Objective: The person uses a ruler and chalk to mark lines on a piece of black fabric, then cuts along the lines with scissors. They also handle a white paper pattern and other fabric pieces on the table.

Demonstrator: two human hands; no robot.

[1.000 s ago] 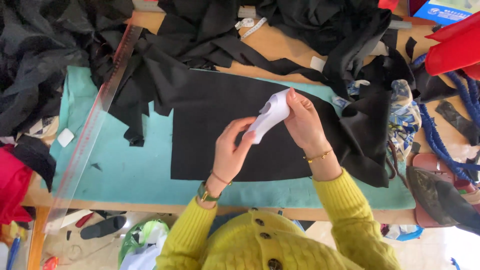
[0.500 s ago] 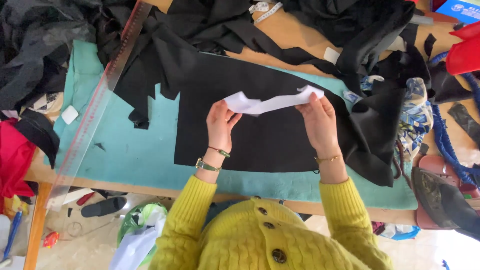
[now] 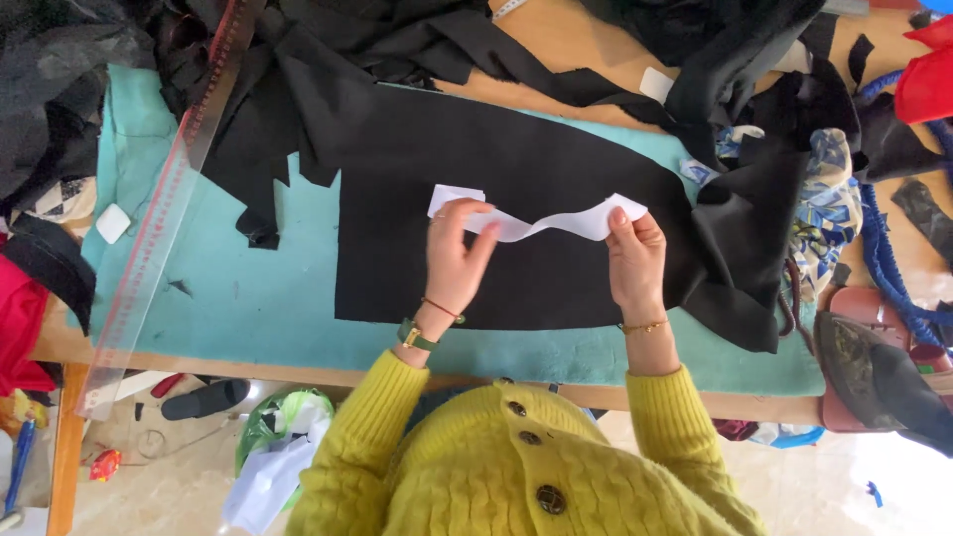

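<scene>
A curved strip of white paper (image 3: 541, 220) is stretched between both hands above a flat panel of black fabric (image 3: 516, 228) that lies on a teal felt table cover (image 3: 258, 298). The left hand (image 3: 459, 260) pinches the strip near its nine o'clock end, thumb and fingers closed on the paper; the right hand (image 3: 635, 260) pinches the three o'clock end the same way — both grips narrow, holding only the strip. The strip sags and waves slightly in the middle, just over the cloth; whether it touches the cloth cannot be told.

The left wrist carries a green-strapped watch (image 3: 417, 335) and a thin red cord; the right wrist has a fine gold bracelet (image 3: 645, 326). Both arms come out of a yellow knitted cardigan (image 3: 516, 467) with dark buttons at six o'clock.

Around the panel things crowd in. From twelve round to three o'clock a heap of loose black cloth (image 3: 735, 89) overlaps the panel's far and right edges. At ten o'clock a long clear plastic ruler with red markings (image 3: 164, 208) runs diagonally down across the felt. A small white square piece (image 3: 112, 222) lies at nine o'clock beside it. At three o'clock lie patterned blue-and-white fabric (image 3: 829, 208) and a blue cord (image 3: 888, 268) — well apart from the hands.
</scene>
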